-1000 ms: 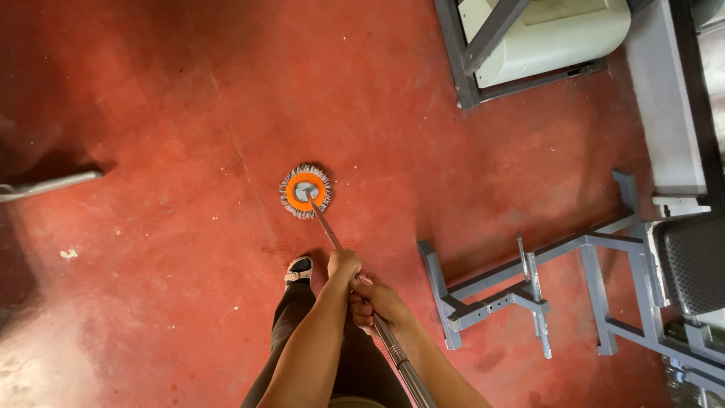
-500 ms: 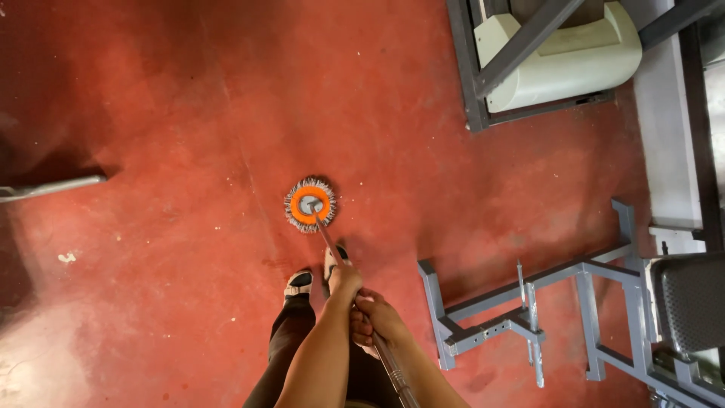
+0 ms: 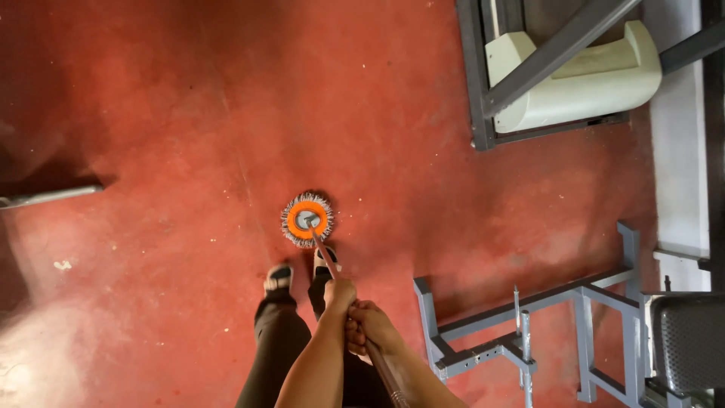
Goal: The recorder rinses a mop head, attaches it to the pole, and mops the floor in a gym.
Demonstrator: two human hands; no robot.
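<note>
A round mop head (image 3: 306, 219) with an orange centre and grey-white fringe rests on the red floor just ahead of my feet (image 3: 302, 278). Its thin metal handle (image 3: 355, 317) slants back from the head to my hands. My left hand (image 3: 339, 293) grips the handle higher up toward the mop head. Right behind it, my right hand (image 3: 371, 325) holds the handle too, and the two hands touch. My dark trouser legs show under my forearms.
A grey metal frame of gym equipment (image 3: 521, 332) stands on the floor at the right, with a black padded seat (image 3: 687, 340) beside it. A cream padded part in a dark frame (image 3: 574, 75) sits at the top right. A metal bar (image 3: 49, 196) lies at the left.
The mop head has come back toward my feet and my hands have drawn in with it. My view has shifted, so the equipment at the right sits lower.
</note>
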